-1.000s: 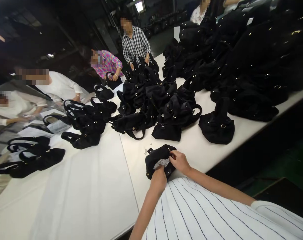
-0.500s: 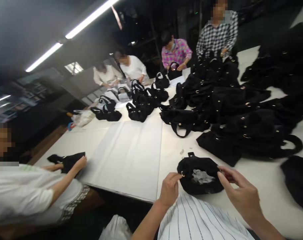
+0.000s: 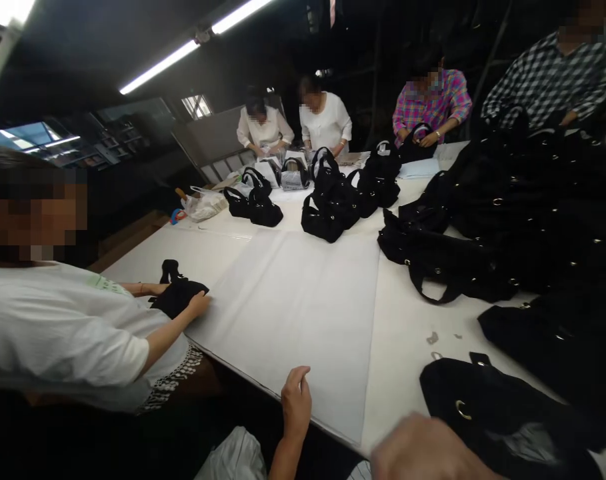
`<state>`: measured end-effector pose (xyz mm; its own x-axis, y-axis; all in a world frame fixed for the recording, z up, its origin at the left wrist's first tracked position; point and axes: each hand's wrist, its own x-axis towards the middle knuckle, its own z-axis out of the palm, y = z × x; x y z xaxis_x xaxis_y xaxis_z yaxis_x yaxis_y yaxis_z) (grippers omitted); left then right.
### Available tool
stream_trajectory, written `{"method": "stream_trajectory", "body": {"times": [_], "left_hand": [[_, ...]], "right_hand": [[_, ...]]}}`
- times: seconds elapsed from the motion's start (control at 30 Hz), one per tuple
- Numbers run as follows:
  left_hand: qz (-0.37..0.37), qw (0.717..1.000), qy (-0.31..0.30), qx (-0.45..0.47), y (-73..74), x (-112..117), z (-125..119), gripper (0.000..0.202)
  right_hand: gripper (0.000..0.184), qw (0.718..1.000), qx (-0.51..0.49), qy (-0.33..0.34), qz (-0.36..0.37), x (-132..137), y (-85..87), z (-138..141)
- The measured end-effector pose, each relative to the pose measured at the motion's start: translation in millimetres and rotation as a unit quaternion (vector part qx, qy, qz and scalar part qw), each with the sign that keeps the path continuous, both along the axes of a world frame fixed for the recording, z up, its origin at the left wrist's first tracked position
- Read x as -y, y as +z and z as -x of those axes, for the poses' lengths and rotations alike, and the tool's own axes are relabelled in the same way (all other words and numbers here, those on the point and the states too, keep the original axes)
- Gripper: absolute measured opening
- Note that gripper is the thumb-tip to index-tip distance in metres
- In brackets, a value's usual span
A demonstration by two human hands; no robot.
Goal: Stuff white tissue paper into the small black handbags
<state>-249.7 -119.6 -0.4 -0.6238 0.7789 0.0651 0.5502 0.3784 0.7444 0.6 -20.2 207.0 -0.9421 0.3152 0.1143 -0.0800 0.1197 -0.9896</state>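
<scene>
My left hand (image 3: 297, 403) is raised over the table's front edge, away from the bag. Its fingers are loosely bent, with a small gap at the thumb and nothing visible in them. My right hand (image 3: 423, 450) is a blur at the bottom of the view, just left of the nearest black handbag (image 3: 463, 380); its fingers cannot be made out. That bag lies on the table with its mouth open, showing a grey lining or filling (image 3: 527, 441) and a gold ring (image 3: 463, 409) on its side.
A white sheet (image 3: 303, 300) covers the table's middle. Black handbags (image 3: 533, 193) are heaped at right, with several more (image 3: 333, 200) at the back. At left a person in white (image 3: 73, 333) handles a black bag (image 3: 180, 297). Several people work along the far side.
Both hands have let go of the black handbag's rim. My left hand has moved left, away from it. The view has turned left, so the bag now appears further right.
</scene>
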Motion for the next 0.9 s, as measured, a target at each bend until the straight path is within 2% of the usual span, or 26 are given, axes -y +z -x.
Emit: {"method": "stream_trajectory", "body": {"times": [0.03,0.07,0.1,0.17,0.23,0.27,0.33,0.4,0.43,0.53,0.6,0.77,0.9], "left_hand": [[0.006,1.000,0.013,-0.004,-4.2,3,21,0.032],[0.013,1.000,0.024,-0.010,-8.1,4,44,0.032],[0.021,0.999,0.036,-0.018,-11.4,3,69,0.032],[0.045,0.997,0.060,-0.032,-16.0,-2,122,0.033],[0.076,0.992,0.090,-0.036,-17.5,-12,173,0.033],[0.091,0.990,0.107,-0.033,-17.4,-18,196,0.032],[0.109,0.984,0.136,-0.025,-16.6,-27,230,0.031],[0.111,0.983,0.148,-0.016,-16.8,-32,249,0.030],[0.112,0.983,0.148,-0.009,-17.7,-32,252,0.030],[0.117,0.984,0.135,0.013,-24.5,-23,249,0.031],[0.127,0.983,0.127,0.024,-31.3,-14,242,0.032],[0.154,0.980,0.122,0.039,-45.3,-2,238,0.031],[0.144,0.982,0.116,0.046,-43.9,-14,251,0.029]], "right_hand": [[0.046,0.999,0.030,-0.030,0.008,-8,-22.2,24],[0.048,0.990,0.088,-0.106,0.039,-17,-49.3,46],[0.049,0.968,0.162,-0.187,0.048,-28,-80.3,64],[0.053,0.888,0.306,-0.344,-0.014,-48,-147.5,87],[0.055,0.808,0.406,-0.411,-0.114,-68,-208.1,98],[0.056,0.778,0.426,-0.430,-0.168,-76,-231.7,103],[0.067,0.718,0.476,-0.442,-0.250,-88,-262.0,121],[0.078,0.685,0.520,-0.423,-0.284,-97,-273.4,151],[0.080,0.679,0.537,-0.412,-0.284,-100,-275.0,168],[0.081,0.670,0.548,-0.429,-0.258,-106,-277.5,215],[0.077,0.668,0.524,-0.461,-0.259,-106,-282.2,231],[0.051,0.691,0.451,-0.458,-0.330,-110,-288.8,232],[0.031,0.705,0.427,-0.477,-0.304,-124,-274.8,220]]}}
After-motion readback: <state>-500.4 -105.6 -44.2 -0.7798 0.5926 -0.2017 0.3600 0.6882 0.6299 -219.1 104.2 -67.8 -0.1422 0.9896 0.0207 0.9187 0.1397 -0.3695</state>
